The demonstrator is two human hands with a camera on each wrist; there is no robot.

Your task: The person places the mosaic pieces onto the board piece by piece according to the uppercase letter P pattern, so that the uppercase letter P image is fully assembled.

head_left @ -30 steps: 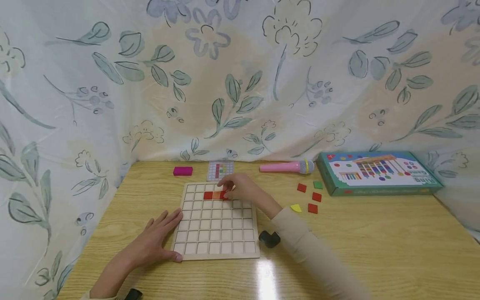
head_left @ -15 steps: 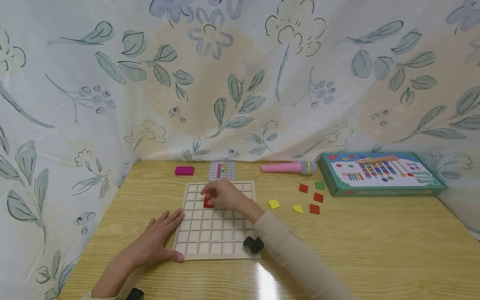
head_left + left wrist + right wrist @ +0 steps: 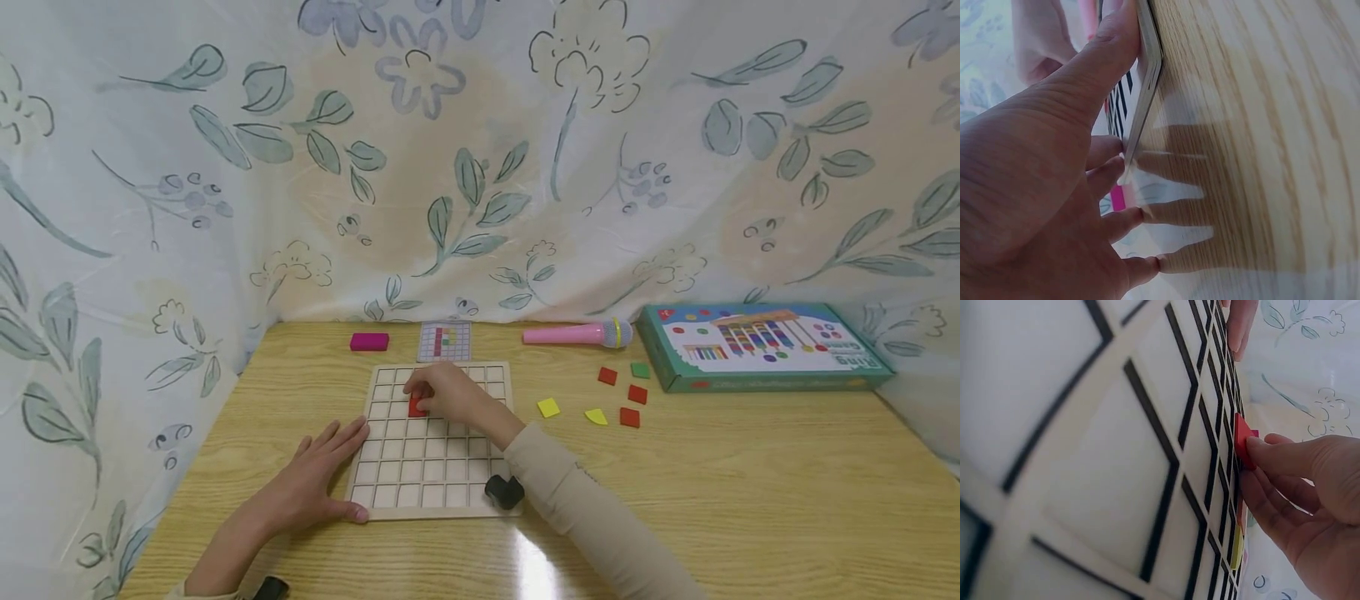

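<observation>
A wooden grid board point(image 3: 435, 471) with square cells lies on the table. My right hand point(image 3: 448, 393) is over its upper left part and pinches a red square tile point(image 3: 417, 407) between thumb and fingers. In the right wrist view this red tile point(image 3: 1243, 440) tilts at the board's surface, the thumb on its edge. Beyond it a second red tile point(image 3: 1240, 515) and a yellow tile point(image 3: 1235, 549) sit in the grid, mostly hidden from the head view by the hand. My left hand point(image 3: 307, 483), fingers spread, rests along the board's left edge, thumb at the near corner.
Right of the board lie a yellow square point(image 3: 548, 407), a yellow quarter-round piece point(image 3: 596, 417), a green square point(image 3: 639, 370) and several red squares point(image 3: 630, 417). Behind are a magenta block point(image 3: 370, 342), a pattern card point(image 3: 445, 342), a pink microphone point(image 3: 573, 334) and a green box point(image 3: 765, 346).
My right hand has moved left and slightly nearer over the board with the red tile, then stayed nearly still. The yellow square beside the board has come out from behind the arm.
</observation>
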